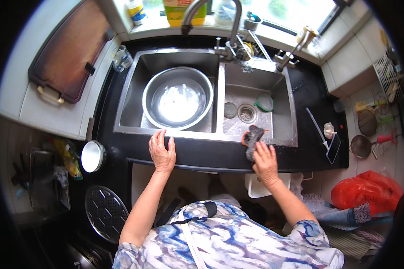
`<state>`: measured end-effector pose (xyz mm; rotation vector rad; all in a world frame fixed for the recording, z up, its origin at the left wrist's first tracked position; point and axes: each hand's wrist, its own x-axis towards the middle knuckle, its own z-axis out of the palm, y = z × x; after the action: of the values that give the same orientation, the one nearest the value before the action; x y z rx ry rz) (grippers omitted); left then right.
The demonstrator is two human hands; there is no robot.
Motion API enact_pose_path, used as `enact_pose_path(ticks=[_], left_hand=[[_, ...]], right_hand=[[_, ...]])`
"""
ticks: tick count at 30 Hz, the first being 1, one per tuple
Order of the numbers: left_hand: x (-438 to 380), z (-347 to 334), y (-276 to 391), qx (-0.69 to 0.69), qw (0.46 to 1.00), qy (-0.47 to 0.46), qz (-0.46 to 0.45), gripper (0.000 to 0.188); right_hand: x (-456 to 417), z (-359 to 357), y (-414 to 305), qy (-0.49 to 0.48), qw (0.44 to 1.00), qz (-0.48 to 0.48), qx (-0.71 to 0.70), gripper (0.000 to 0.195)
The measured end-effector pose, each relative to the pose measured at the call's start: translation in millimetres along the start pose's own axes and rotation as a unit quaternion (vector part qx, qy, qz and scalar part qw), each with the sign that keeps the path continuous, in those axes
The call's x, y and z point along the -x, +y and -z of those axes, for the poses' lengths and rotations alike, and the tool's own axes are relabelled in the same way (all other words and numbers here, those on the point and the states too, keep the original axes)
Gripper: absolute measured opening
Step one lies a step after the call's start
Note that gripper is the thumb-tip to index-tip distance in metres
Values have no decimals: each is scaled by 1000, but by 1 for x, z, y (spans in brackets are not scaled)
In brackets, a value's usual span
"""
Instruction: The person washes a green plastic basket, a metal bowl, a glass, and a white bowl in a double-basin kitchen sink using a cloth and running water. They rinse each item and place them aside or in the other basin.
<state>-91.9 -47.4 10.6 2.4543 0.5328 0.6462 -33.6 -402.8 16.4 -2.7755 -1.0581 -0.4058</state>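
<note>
My left hand rests on the black countertop, its fingertips at the front rim of the left basin and nothing in it. My right hand touches a dark grey cloth with a bit of orange-red edging, which lies over the front rim of the right basin; whether the fingers grip it is unclear. A round metal basin of water stands in the left side of the steel double sink. Near the drain in the right side lie a green-rimmed strainer and a round metal disc.
Two taps rise behind the sink. A glass jar and white bowls stand left. A squeegee and garlic lie right. An open white drawer or bin sits below the counter's front edge.
</note>
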Motion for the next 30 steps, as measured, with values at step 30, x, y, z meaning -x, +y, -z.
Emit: enact_pose_path(ticks=[30], left_hand=[[1,-42,5,-164,976,-83,-115,52]], right_hand=[[-61,-40,37,227,843,-448,-194,22]])
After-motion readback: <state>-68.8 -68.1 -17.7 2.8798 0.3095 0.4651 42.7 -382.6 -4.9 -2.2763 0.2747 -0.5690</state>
